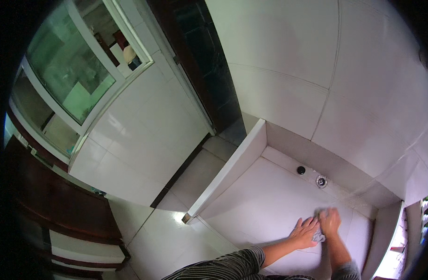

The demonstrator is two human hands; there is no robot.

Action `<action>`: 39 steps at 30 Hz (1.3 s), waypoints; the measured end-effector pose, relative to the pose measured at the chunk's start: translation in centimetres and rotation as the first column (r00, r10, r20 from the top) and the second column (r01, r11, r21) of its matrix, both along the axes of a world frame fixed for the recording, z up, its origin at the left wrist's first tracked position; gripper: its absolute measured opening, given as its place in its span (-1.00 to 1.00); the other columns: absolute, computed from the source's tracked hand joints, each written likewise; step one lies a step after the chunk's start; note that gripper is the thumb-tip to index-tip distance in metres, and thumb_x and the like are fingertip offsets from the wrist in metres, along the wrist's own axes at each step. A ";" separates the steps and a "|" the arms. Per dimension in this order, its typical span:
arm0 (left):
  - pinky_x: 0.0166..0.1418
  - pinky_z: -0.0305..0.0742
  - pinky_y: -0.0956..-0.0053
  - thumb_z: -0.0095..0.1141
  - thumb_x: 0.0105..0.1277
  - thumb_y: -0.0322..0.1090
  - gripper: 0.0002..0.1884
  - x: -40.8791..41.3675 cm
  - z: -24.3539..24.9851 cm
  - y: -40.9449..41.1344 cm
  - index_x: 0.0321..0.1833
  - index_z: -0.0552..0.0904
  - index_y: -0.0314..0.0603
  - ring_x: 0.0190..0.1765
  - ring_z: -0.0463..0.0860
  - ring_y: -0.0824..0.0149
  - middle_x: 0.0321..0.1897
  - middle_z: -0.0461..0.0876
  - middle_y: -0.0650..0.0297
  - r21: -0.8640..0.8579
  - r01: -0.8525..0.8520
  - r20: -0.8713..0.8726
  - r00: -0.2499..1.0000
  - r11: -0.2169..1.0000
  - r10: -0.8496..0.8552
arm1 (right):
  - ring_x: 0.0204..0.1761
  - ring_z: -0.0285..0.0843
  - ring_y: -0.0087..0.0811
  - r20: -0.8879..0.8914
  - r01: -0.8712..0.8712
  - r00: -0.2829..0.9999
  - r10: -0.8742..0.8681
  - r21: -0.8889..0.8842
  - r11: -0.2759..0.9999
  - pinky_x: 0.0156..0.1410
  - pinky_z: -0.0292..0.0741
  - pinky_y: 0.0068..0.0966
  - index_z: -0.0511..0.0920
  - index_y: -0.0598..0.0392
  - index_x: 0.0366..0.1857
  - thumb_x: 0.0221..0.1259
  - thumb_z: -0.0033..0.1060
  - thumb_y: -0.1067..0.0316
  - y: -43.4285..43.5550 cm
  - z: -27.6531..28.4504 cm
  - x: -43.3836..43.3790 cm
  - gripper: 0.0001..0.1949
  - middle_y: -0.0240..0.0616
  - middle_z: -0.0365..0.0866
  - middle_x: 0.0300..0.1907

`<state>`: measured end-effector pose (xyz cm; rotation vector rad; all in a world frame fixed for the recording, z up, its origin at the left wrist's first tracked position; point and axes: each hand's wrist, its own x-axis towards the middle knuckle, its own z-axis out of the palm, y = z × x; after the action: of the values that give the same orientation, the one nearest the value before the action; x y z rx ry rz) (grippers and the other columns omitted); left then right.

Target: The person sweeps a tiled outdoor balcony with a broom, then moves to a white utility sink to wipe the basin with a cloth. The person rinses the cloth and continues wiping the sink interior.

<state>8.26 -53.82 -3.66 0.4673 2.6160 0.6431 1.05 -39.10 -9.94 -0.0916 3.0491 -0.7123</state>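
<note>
Both hands are low and right of centre, over the pale tiled floor of a low-walled basin [256, 196]. My left hand [305, 232] lies with fingers spread, its palm edge on a crumpled grey cloth [318, 237]. Beside it my right hand [330, 221], slightly blurred, is bent over the upper part of the cloth, fingers curled round it. The hands nearly touch. Beyond them, by the back ledge, are a round metal drain [321, 181] and a round black cap or hole [301, 170].
A raised white divider [228, 168] bounds the basin on the left. Large wall tiles [284, 77] rise behind. Left are a dark doorway [214, 77], a sliding window [70, 66] and dark wooden furniture [59, 210]. Through the window a person [130, 56] is partly visible.
</note>
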 end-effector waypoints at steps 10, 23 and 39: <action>0.35 -0.03 0.10 0.19 -0.05 0.18 -0.05 1.0 -1.6 -0.4 0.32 0.14 -0.30 0.41 0.01 0.13 0.36 0.09 0.05 -0.016 -0.140 -0.040 0.989 0.990 0.139 | -0.27 0.44 -0.14 -0.030 -0.138 0.990 0.137 -0.394 0.908 -0.15 0.41 -0.36 0.54 0.12 -0.45 -0.21 0.33 0.26 2.1 2.5 2.2 -0.76 -0.14 0.48 -0.36; 0.41 -0.12 0.02 0.16 0.03 0.14 -0.09 -1.7 -3.9 2.1 0.36 0.11 -0.25 0.44 -0.02 0.13 0.38 0.03 0.04 -0.016 -0.114 -0.084 0.990 0.993 0.113 | 0.24 0.24 -0.11 0.298 -0.072 0.952 0.072 -0.010 0.997 0.26 0.26 -0.17 0.53 -0.32 0.00 -0.04 0.09 -0.20 4.5 -4.6 -7.3 -0.52 -0.16 0.36 0.18; 0.18 0.26 0.18 0.24 0.03 -0.27 -0.42 0.3 -3.6 1.3 0.15 0.35 -0.15 0.17 0.31 0.05 0.10 0.31 0.07 0.287 -0.118 -0.199 0.963 0.951 0.179 | -0.02 0.46 -0.32 0.377 0.421 0.906 -0.193 -0.747 0.515 0.15 0.33 -0.42 0.53 0.08 -0.10 0.06 0.14 0.08 7.6 -2.6 -6.8 -0.62 -0.25 0.54 -0.04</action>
<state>8.61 -52.49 -7.30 0.4466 2.8056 1.0683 -5.77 -31.50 -12.52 0.5244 2.2218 -1.9472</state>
